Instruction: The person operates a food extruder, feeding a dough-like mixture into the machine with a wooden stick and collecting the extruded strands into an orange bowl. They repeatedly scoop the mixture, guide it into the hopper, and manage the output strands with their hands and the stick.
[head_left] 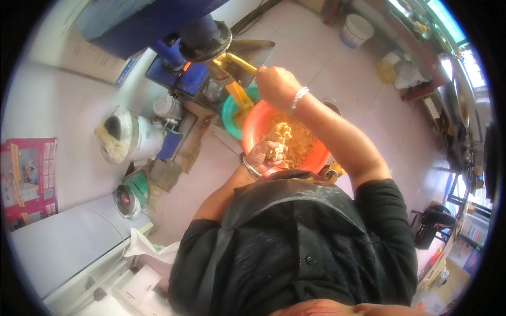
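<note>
My left hand [259, 156] is closed around a lump of yellow dough [280, 138], just above the near left side of an orange basin [253, 124]. More yellow-brown lumps [303, 142] fill that basin. Farther off, my right hand [278, 87] is closed at the end of a yellow stick-like bar [242, 64]; whether it is a handle or a strip of dough I cannot tell. The bar reaches toward the dark round mouth [206, 45] of a blue machine [145, 23]. Below this mouth, a yellow chute-like piece [240, 96] slants into a green basin [227, 111].
A white metal drum [145, 139] and a small motor [167, 108] stand at the left. A white bucket [357, 30] sits on the tiled floor [363, 84] at the far right. Shelves and benches line the right side. A white cabinet top [68, 242] is at the near left.
</note>
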### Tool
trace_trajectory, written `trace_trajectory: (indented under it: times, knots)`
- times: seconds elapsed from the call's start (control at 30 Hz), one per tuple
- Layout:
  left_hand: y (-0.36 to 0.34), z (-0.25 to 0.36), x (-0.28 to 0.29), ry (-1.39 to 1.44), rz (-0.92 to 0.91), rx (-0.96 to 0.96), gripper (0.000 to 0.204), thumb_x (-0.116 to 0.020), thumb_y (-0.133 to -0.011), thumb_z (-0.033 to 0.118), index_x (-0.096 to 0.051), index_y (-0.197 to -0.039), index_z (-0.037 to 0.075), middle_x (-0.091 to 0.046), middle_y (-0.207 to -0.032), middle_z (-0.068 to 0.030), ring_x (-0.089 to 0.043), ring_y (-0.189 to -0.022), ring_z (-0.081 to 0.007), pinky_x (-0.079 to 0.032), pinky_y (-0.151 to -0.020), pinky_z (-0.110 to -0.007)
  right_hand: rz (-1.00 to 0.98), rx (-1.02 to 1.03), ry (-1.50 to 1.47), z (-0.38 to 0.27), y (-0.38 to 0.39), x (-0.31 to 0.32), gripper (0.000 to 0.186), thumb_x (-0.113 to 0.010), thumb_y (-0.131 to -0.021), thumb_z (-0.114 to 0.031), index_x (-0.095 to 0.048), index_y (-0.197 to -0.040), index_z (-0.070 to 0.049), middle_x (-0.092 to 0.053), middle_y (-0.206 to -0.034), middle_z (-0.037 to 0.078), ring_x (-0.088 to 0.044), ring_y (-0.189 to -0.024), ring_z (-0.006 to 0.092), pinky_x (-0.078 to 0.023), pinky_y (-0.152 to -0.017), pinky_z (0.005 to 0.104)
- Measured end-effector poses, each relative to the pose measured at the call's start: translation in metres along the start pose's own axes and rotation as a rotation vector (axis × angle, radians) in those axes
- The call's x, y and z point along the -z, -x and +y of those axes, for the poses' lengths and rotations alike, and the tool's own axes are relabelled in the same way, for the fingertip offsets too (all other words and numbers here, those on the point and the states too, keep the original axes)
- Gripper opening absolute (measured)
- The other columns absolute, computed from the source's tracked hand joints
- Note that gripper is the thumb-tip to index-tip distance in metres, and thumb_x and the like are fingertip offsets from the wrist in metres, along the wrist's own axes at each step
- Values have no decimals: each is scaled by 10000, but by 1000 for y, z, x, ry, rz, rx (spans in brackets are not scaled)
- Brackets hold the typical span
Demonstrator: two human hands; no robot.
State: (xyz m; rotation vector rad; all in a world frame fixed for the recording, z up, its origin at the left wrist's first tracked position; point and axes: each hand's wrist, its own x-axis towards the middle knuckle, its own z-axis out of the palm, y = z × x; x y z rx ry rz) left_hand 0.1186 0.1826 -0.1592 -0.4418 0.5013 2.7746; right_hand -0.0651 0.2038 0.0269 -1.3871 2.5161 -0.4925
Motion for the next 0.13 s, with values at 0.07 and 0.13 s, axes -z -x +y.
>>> trace_trajectory:
  times: [0.07, 0.13]
  knots:
    - [0, 0, 0, 13, 14, -24, 355, -671, -834, 235, -594, -1108, 22, -644, -924, -117, -446, -501, -107, -325, -390, -209, -5, -27, -47, 8, 11, 13, 136, -571, -832, -62, -618, -915, 34, -662, -724, 212, -675, -725, 388, -546, -657, 452]
    - [-3, -5, -1, 25, 17, -30, 356, -671, -834, 237, -595, -1107, 22, -645, -928, -116, -442, -491, -105, -319, -381, -207, -37, -29, 22, 19, 18, 17, 209, -592, -840, -118, -631, -974, 37, -662, -735, 223, -686, -738, 381, -555, -654, 438]
